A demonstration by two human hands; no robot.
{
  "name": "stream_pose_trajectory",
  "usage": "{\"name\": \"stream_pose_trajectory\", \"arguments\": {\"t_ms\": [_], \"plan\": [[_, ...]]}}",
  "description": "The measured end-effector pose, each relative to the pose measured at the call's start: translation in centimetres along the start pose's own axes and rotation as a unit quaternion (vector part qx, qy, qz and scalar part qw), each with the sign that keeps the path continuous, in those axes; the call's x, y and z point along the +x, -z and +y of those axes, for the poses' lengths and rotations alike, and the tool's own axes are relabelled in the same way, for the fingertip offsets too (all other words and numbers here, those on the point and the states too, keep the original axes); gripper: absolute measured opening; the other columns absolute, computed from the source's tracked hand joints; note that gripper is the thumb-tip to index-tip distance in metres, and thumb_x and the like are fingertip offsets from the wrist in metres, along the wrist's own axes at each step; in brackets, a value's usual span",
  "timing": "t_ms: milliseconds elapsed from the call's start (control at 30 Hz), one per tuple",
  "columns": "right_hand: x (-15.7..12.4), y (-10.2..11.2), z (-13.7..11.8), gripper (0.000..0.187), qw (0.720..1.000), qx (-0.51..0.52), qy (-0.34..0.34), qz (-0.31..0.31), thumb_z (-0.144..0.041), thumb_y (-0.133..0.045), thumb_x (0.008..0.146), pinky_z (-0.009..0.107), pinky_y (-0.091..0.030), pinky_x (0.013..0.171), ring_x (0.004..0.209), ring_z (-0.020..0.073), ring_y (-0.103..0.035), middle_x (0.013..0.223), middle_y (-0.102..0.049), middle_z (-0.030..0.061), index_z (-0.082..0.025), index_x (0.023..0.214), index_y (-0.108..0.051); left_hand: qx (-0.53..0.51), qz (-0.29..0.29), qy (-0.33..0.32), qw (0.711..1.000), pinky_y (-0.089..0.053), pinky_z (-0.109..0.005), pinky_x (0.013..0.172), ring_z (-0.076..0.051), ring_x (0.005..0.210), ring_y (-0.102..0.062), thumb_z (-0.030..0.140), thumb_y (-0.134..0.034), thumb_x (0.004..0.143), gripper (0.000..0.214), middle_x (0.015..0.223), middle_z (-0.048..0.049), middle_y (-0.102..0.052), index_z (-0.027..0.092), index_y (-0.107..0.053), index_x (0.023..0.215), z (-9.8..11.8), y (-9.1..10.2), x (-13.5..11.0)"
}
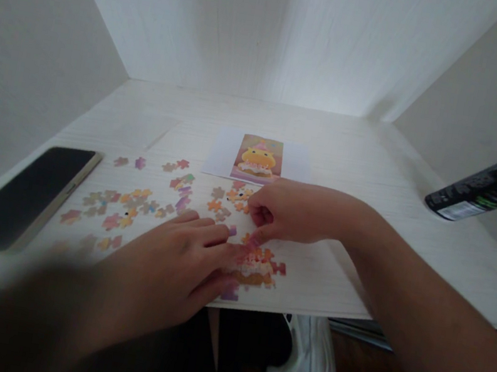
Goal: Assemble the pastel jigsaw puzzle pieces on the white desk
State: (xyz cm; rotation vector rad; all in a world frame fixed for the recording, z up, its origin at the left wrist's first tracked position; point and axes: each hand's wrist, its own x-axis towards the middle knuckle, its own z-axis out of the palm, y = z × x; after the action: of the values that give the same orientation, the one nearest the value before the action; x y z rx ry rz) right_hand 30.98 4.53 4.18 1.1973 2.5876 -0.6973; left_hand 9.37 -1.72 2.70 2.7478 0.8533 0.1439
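My left hand [182, 264] lies flat near the front edge of the white table [375, 169], its fingers stretched out and resting on a joined cluster of puzzle pieces [258, 267]. My right hand [282, 214] comes in from the right, fingers curled in a pinch right above that cluster; whether a piece is in the pinch I cannot make out. Several loose pastel puzzle pieces [131, 204] are scattered to the left and behind the hands. A reference picture [259, 158] of a yellow cartoon figure lies on a white sheet further back.
A dark phone [23, 193] lies at the table's left. A black cylinder [491, 188] leans in from the right wall. White walls enclose the table on three sides. Below the front edge a white shoe [313, 368] shows on a dark floor.
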Motion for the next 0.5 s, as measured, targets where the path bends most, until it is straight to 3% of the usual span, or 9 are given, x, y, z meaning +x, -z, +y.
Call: {"name": "stream_pose_trajectory", "arguments": {"t_ms": [200, 500], "plan": [[-0.25, 0.70, 0.98, 0.020, 0.997, 0.046, 0.051, -0.022, -0.037, -0.064, 0.082, 0.028, -0.031, 0.060, 0.061, 0.0114, -0.049, 0.072, -0.065, 0.0008, -0.017, 0.082, -0.066, 0.027, 0.027, -0.007, 0.999, -0.045, -0.038, 0.075, -0.022, 0.082, -0.059, 0.031, -0.050, 0.096, 0.023, 0.096, -0.0052, -0.065, 0.023, -0.066, 0.111, -0.38, -0.21, 0.21], [0.04, 0.37, 0.79, 0.024, 0.999, 0.037, 0.030, -0.005, -0.040, -0.070, 0.076, 0.027, -0.030, 0.059, 0.059, 0.0105, -0.048, 0.070, -0.063, -0.0007, -0.017, 0.076, -0.063, 0.065, 0.011, 0.004, 0.998, -0.046, -0.045, 0.080, -0.024, 0.085, -0.058, 0.036, -0.049, 0.097, 0.026, 0.095, -0.0066, -0.062, 0.025, -0.067, 0.111, -0.47, -0.61, 0.38]]}}
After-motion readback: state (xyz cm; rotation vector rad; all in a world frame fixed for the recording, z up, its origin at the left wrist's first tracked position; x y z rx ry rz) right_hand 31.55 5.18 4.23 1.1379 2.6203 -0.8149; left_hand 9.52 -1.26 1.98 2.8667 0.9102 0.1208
